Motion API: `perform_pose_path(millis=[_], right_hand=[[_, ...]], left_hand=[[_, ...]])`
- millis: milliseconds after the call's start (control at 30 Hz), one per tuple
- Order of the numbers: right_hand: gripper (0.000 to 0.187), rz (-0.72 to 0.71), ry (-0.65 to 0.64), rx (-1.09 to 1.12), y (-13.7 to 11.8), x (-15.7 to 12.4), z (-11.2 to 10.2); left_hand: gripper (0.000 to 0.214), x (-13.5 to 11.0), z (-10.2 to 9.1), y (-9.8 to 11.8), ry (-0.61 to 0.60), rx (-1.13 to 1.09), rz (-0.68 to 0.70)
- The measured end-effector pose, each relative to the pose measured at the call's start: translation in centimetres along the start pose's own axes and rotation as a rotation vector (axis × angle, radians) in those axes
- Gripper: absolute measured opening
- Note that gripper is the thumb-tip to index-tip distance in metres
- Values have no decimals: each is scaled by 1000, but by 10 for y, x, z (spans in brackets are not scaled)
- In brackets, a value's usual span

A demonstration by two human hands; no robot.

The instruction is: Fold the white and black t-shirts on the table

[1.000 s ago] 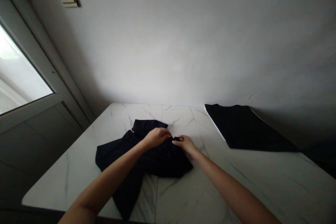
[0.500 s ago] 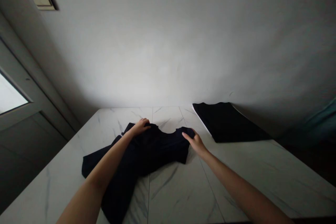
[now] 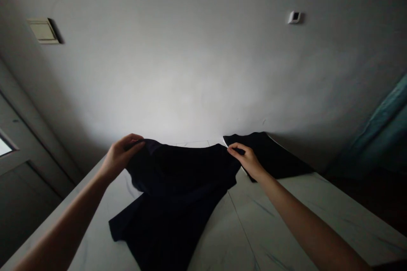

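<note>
Navy shirt (image 3: 171,194) hung between left hand (image 3: 121,157) and right hand (image 3: 246,161), both pinching its far edge above the tabletop (image 3: 263,224).

Surface: table (image 3: 254,224), white marble, grey veins.
Item 1: shirt (image 3: 165,228), dark navy, lower part lying on table's near half, upper part raised off it.
Item 2: cloth (image 3: 270,156), black, folded flat, at table's far right corner.
</note>
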State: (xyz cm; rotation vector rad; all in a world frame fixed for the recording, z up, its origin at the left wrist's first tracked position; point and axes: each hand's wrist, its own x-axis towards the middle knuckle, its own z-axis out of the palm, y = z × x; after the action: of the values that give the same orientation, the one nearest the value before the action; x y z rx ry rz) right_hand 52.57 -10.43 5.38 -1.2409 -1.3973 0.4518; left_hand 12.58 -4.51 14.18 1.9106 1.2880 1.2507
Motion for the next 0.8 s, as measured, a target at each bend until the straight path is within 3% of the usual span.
perform_pose_path(millis=[133,300,400,500,633,800], right_hand=[[29,-8,-108,48,-36,8,-18],[39,142,-340,166,-64,19,-39],[44,217,-403,178,-76,29,-48],[39,149,-281,141,-87,41,-56],[38,-100,-4,74,-103,68,-66],[27,-372,317,-54,-130,113,-73]], left_hand=[[33,-9,-15,31,99,80,104],[31,-8,-28,52,268,145,122],[32,-4,-37,65,355,171,100],[32,-1,-46,83,427,238,132],[33,8,-55,106,505,364,252],[38,41,-62,124,636,483,405]])
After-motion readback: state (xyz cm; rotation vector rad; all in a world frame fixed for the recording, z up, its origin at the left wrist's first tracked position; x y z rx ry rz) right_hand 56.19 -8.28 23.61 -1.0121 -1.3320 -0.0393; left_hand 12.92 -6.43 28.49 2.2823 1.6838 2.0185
